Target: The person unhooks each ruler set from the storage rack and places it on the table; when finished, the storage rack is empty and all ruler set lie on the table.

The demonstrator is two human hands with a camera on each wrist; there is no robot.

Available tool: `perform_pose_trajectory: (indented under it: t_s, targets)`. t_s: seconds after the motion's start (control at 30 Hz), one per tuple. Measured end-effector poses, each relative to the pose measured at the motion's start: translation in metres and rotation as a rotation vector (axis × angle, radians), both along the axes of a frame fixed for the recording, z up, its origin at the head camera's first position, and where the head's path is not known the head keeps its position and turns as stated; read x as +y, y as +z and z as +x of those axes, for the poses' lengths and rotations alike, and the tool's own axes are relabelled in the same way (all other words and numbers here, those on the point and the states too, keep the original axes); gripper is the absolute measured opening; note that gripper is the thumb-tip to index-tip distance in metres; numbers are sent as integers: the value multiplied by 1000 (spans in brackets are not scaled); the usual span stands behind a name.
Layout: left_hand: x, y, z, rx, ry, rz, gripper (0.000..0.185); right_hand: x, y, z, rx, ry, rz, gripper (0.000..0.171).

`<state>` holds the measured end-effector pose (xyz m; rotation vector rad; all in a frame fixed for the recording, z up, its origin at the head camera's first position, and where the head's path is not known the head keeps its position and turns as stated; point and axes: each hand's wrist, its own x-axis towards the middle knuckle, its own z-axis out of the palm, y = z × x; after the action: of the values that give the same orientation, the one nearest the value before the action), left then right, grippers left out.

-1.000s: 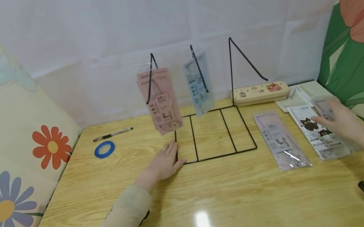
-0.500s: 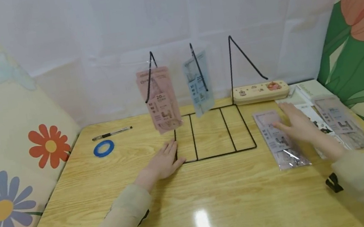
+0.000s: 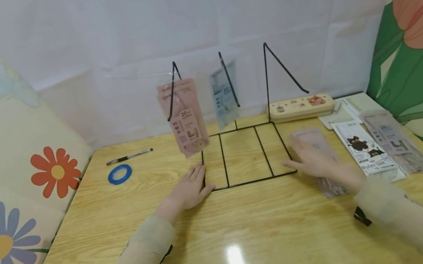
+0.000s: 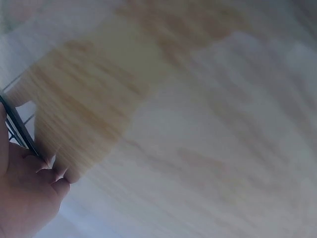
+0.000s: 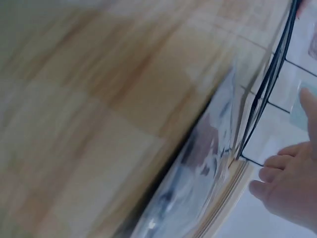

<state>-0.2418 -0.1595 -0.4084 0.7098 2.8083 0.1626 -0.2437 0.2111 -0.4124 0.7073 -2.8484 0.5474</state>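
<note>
My left hand (image 3: pixel 187 190) rests on the table against the left side of the black wire rack (image 3: pixel 224 162), fingers extended along its edge. Pink ruler-set packets (image 3: pixel 193 130) hang from the rack's left hook, and a pale blue packet (image 3: pixel 223 103) from the middle one. The right hook carries nothing. My right hand (image 3: pixel 316 160), blurred, hovers over a pink packet (image 3: pixel 335 187) lying right of the rack and partly hides it. In the right wrist view the fingers (image 5: pixel 277 173) are spread, with nothing between them; whether they touch the packet I cannot tell.
A white ruler-set packet (image 3: pixel 367 148) with a cat picture and a greyish-pink packet (image 3: pixel 402 148) lie farther right. Behind stand a cream pencil case (image 3: pixel 302 111) and a white flat item (image 3: pixel 359 103). A pen (image 3: pixel 129 156) and a blue tape ring (image 3: pixel 110 177) lie at left.
My right hand has moved left, from the far-right packets across the white ruler-set packet to the near pink one. The blue packet has swung slightly. My left hand stays in place.
</note>
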Motion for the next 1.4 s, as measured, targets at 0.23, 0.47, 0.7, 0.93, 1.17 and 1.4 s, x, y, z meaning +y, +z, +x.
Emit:
perform_pose_trajectory:
  t_s: [0.23,0.47,0.7,0.93,1.17,1.4]
  targets:
    - [1,0,1,4,-2,-4,71,-15,-2,7,-198,10,11,76]
    - [1,1,2,2,-1,5,71,-17,1,8,-361,-21,36,82]
    - [1,0,1,-6,-4,8,72,-17,2,6,-448,-37,83,87]
    - [-1,1,1,-17,26,52,73,-20,6,5,-479,-44,103,89]
    - [-12,4,0,-9,61,245,70,-21,6,5,-483,-38,116,88]
    - [-41,17,-9,28,201,399,61,-20,8,6,-495,-37,115,88]
